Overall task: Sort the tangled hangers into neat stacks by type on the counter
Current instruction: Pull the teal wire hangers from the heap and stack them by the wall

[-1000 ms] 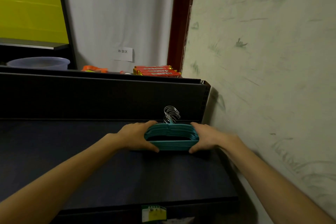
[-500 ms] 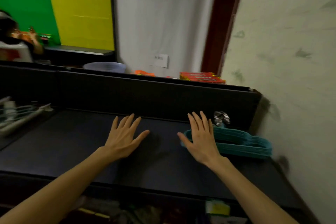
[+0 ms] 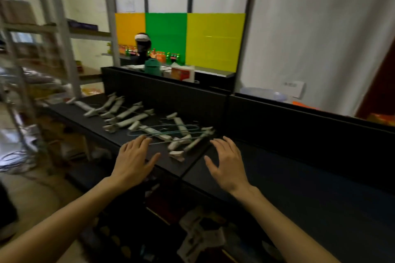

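Since half a second ago the head view has swung left, away from the teal hanger stack, and both hands have travelled with it. From the head camera, the left hand (image 3: 135, 159) and right hand (image 3: 227, 161) hover palm down with fingers spread, holding nothing, over the near edge of the black counter (image 3: 299, 188). Just beyond their fingertips lies a tangle of white clip hangers (image 3: 149, 123) and thin wire hangers (image 3: 179, 131), trailing away leftward along the counter.

both forearms are bare to the frame edge, and the hands (image 3: 133, 161) wear no gloves, rings or watch.
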Tool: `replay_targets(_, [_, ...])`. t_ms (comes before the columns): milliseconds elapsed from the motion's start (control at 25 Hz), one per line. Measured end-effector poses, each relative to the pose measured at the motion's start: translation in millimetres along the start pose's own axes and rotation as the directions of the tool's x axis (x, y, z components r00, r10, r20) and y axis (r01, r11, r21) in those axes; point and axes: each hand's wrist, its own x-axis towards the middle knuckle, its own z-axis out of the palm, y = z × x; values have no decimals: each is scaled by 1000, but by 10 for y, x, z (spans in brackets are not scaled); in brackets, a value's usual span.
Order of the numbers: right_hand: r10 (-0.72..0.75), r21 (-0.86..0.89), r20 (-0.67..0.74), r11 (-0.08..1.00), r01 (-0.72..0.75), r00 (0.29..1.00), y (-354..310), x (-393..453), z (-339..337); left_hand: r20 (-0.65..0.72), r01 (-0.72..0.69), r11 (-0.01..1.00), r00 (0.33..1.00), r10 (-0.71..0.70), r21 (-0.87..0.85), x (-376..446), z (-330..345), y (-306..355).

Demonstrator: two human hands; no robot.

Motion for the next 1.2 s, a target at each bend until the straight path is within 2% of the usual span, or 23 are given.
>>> replay_targets(200, [-37,82,85,996,30,996,-633,867,747,-12,98,994,995,-99,-48,266,-19,-967])
replay_targets(320, [-26,47,105,999,22,994,-725,1371,1125,-8,51,997,999,-52,-61,704,35,-1272])
replay_targets(400, [48,-32,163,999,-43,985,-703,1731,1362,5,-9,998,1000,9,-62,1129,133,-1438])
replay_targets(520, [210,-168,346,973,-160,915,-589,2173,1565,161,-70,996,984,78,-54,1739,270,-1526])
replay_targets(640, [271,-265,448,950,-164,852,-441,2403,1711,380,-199,977,900,215,-80,2215,399,-1484])
replay_targets(760, [342,-267,388,930,-250,856,-293,2424,1704,486,-376,914,778,399,-149,2402,585,-1369])
replay_targets(840, [391,-253,340,914,-317,855,-230,2327,1624,525,-465,871,708,472,-157,2498,720,-1310])
replay_targets(1040, [428,-169,212,901,-399,878,-381,1971,1344,474,-494,849,712,518,-186,2732,780,-1172])
replay_targets(1200, [438,-141,172,897,-418,882,-591,1702,1187,342,-515,832,759,554,-204,2756,672,-1158])
